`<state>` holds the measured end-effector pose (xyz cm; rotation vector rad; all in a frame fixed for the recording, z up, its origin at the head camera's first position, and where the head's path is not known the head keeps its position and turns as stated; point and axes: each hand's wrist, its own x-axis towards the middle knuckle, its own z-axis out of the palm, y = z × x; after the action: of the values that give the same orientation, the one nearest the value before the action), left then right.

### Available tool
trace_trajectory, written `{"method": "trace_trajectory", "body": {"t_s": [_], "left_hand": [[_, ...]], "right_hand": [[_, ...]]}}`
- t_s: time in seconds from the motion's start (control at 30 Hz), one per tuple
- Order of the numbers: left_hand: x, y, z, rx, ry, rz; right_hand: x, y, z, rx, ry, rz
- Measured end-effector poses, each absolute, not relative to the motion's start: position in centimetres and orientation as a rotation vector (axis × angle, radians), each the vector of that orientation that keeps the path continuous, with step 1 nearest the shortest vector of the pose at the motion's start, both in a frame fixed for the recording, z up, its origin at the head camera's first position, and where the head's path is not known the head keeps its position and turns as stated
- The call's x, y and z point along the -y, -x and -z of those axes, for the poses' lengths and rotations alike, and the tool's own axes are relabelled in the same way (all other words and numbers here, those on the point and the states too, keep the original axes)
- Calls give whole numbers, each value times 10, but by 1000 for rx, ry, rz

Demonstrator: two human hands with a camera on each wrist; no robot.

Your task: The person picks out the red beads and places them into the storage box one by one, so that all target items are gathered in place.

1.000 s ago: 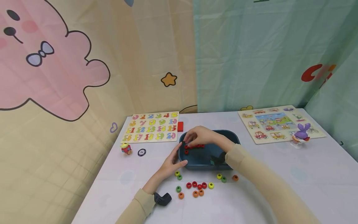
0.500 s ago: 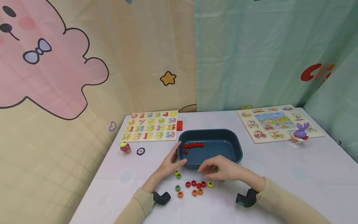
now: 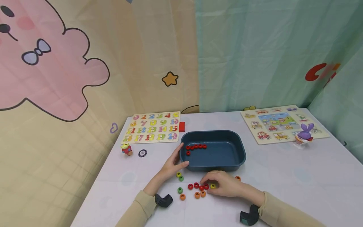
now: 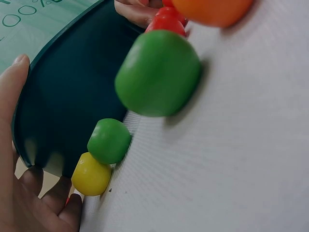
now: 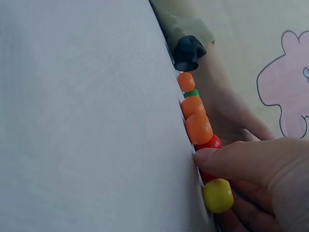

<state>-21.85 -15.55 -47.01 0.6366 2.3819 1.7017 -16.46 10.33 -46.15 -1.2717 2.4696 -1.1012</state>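
Red bead (image 3: 206, 186) between your right hand's (image 3: 224, 184) thumb and fingers, at the blue tray's (image 3: 215, 168) 6 o'clock.
It looks smooth, hard and light, so likely slippery and quick to roll; pinch its rounded sides against the bench (image 3: 269, 170), avoiding the yellow bead (image 3: 213, 186) at its 3 o'clock. Your right fingers bend narrowly around it, pinch firmness unclear; your left hand (image 3: 170, 165), widely spread, holds the blue tray's corner at 8 o'clock.

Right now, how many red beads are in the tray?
6 red beads: five in a row, left side of the tray, one in front of the row's left end. The near wall may hide more.
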Motion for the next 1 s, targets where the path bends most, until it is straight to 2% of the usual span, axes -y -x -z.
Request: {"method": "trace_trajectory", "body": {"t_s": [0.17, 0.33, 0.57, 0.77, 1.0], "left_hand": [[155, 220, 471, -2407, -625, -1687], [153, 210, 452, -2370, -648, -1688], [151, 203, 440, -2364, -632, -1661], [151, 203, 440, -2363, -607, -1658], [151, 202, 440, -2361, -607, -1657]], "right_hand": [[-104, 166, 461, -2474, 1245, 1108], [-105, 165, 456, -2485, 1252, 1090], [-110, 168, 410, -2444, 1331, 1005], [-107, 197, 369, -2542, 1370, 941], [-91, 240, 357, -2525, 1283, 1063]]}}
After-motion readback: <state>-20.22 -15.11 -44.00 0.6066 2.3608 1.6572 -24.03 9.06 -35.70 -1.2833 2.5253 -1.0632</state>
